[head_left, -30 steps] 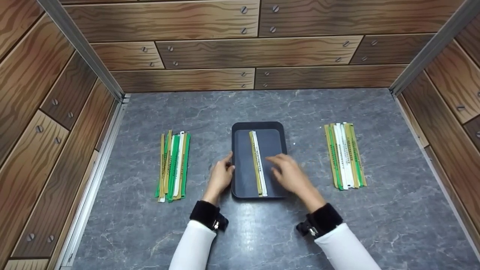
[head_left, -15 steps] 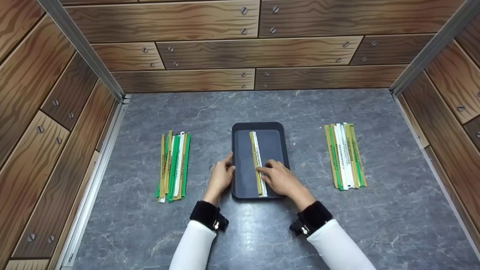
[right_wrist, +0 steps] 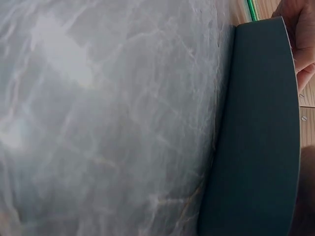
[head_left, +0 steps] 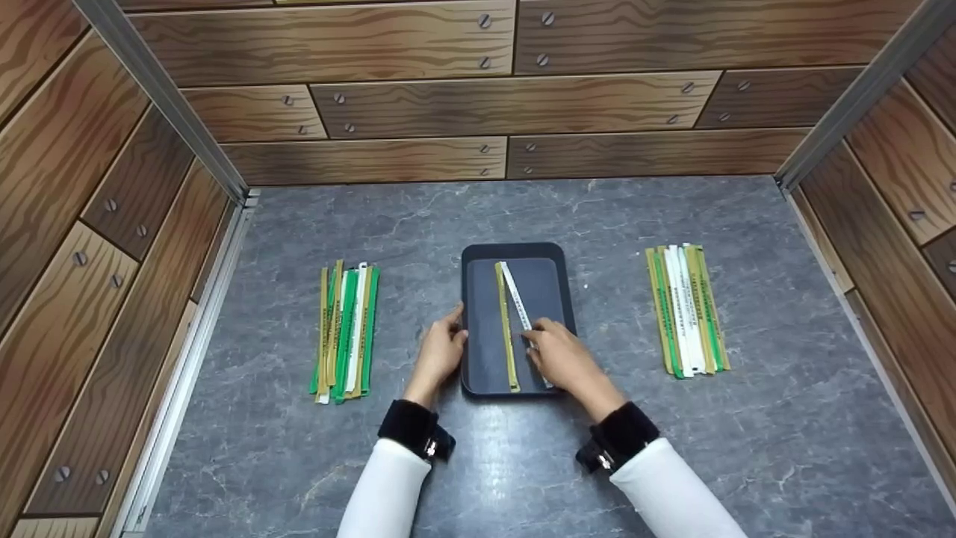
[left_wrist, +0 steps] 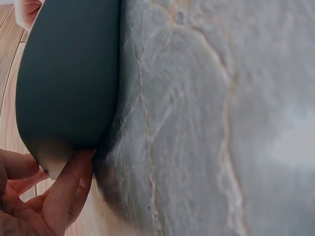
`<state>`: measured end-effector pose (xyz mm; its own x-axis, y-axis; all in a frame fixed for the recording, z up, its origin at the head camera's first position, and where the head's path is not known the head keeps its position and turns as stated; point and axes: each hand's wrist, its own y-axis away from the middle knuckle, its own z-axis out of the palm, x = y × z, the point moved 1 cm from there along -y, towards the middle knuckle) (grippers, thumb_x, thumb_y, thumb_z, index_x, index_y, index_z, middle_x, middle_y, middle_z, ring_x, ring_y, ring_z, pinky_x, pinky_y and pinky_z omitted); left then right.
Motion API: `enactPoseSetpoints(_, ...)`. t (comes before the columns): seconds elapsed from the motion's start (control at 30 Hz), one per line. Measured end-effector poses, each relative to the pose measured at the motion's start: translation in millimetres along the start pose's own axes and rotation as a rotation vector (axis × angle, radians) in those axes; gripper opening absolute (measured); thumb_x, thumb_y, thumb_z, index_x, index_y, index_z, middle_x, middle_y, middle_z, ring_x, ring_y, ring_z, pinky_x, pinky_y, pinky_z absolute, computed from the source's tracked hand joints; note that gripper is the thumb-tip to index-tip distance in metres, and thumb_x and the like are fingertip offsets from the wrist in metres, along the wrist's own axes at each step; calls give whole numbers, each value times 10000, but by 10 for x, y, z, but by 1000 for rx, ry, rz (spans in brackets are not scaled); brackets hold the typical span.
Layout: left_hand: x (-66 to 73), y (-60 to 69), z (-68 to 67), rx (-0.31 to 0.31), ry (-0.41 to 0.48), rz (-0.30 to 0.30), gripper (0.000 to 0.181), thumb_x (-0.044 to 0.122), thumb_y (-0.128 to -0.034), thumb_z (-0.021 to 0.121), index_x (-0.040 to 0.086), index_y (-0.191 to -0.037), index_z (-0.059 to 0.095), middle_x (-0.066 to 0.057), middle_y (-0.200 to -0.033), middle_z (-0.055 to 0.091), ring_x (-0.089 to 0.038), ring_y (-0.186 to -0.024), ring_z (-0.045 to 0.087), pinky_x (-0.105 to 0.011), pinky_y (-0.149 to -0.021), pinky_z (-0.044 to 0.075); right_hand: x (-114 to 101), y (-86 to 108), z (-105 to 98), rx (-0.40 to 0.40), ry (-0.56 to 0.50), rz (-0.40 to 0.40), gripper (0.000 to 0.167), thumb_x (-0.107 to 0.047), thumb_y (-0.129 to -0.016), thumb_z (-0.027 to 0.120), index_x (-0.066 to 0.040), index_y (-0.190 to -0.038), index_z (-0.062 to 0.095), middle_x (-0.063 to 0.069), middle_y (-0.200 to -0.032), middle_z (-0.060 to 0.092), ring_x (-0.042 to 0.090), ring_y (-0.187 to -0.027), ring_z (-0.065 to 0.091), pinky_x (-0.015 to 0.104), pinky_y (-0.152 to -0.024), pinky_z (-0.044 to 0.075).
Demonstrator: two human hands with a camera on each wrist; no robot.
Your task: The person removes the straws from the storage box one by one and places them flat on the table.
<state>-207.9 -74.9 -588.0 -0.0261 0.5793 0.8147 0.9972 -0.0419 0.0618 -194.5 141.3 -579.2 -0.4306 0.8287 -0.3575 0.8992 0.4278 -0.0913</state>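
A dark rectangular tray (head_left: 485,359) lies in the middle of the grey tabletop. My left hand (head_left: 439,351) holds its left wall, thumb at the rim and fingers against the outside, as the left wrist view (left_wrist: 54,191) shows. Inside the tray are a gold wrapped straw (head_left: 506,329) and a white wrapped straw (head_left: 515,295), both long, thin and printed. Over the tray's right half, my right hand (head_left: 564,357) pinches the white straw along its lower part, partly covering it. Their top ends meet while the lower ends spread apart. In the right wrist view the tray wall (right_wrist: 256,128) hides the straws.
A bundle of green, gold and white wrapped straws (head_left: 347,329) lies left of the tray. Another such bundle (head_left: 687,310) lies to the right. Wood-patterned walls (head_left: 508,104) enclose the tabletop at the back and both sides.
My right hand has come left onto the straws, then swung the white one's lower end rightward, away from the gold one. My left hand has stayed at the tray.
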Motion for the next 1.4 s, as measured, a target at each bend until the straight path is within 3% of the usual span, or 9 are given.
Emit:
enactPoseSetpoints(0.2, 0, -6, 0, 4, -6, -4, 513, 34, -941, 615, 81, -1439, 499, -161, -1109, 694, -285, -997, 647, -441, -913, 493, -19, -2, 44, 115, 81, 74, 179, 8, -785, 767, 6, -963, 754, 138, -901, 640, 320, -778, 661, 423, -680, 562)
enactPoseSetpoints(0.4, -3, 0, 2, 17, -11, 21, 514, 25, -932, 622, 61, -1431, 505, -184, -1096, 695, -302, -1011, 658, -441, -917, 499, 24, 15, 82, 234, 71, 79, 95, 38, -762, 735, -24, -827, 765, 106, -764, 640, 331, -680, 663, 445, -591, 551)
enactPoseSetpoints(0.5, 0, 0, 3, 25, -15, 32, 509, 15, -924, 628, 49, -1420, 515, -194, -1086, 696, -308, -1020, 661, -441, -921, 498, 64, -1, 55, 259, -34, 96, 113, 62, -762, 709, -4, -833, 768, 122, -766, 680, 329, -704, 675, 438, -616, 557)
enactPoseSetpoints(0.73, -3, -3, 2, 24, -13, 19, 520, 11, -918, 634, 60, -1421, 515, -186, -1089, 696, -298, -1010, 660, -437, -926, 496, 228, -11, -234, 275, -451, 221, 261, 132, -750, 659, 92, -999, 728, 203, -854, 714, 291, -730, 692, 365, -651, 579)
enactPoseSetpoints(0.87, -8, -6, -1, 22, -11, 22, 523, 11, -916, 634, 56, -1423, 513, -189, -1093, 694, -304, -1014, 660, -444, -922, 497, 387, 72, -462, 334, -535, 304, 266, 126, -778, 649, 101, -1035, 715, 224, -870, 709, 291, -739, 685, 278, -633, 564)
enactPoseSetpoints(1.03, -6, 0, 3, 21, -12, 18, 523, 12, -918, 633, 62, -1425, 513, -176, -1080, 701, -293, -1008, 663, -440, -920, 497, 670, 243, -665, 385, -545, 412, 253, 89, -830, 631, 106, -1073, 700, 243, -877, 702, 212, -691, 662, 170, -553, 503)
enactPoseSetpoints(1.2, 3, 10, 0, 22, -10, 24, 519, 15, -919, 632, 55, -1422, 514, -177, -1072, 702, -294, -1002, 664, -443, -914, 498, 981, 456, -752, 434, -452, 506, 268, 67, -839, 622, 83, -1093, 704, 258, -944, 701, 312, -793, 691, 132, -587, 479)
enactPoseSetpoints(1.4, 1, 9, -4, 12, -10, 28, 522, 11, -929, 622, 61, -1434, 499, -198, -1089, 691, -298, -987, 664, -434, -894, 511, 1264, 692, -829, 445, -257, 664, 282, -28, -856, 616, 22, -1109, 727, 214, -960, 718, 344, -857, 700, 342, -658, 533)
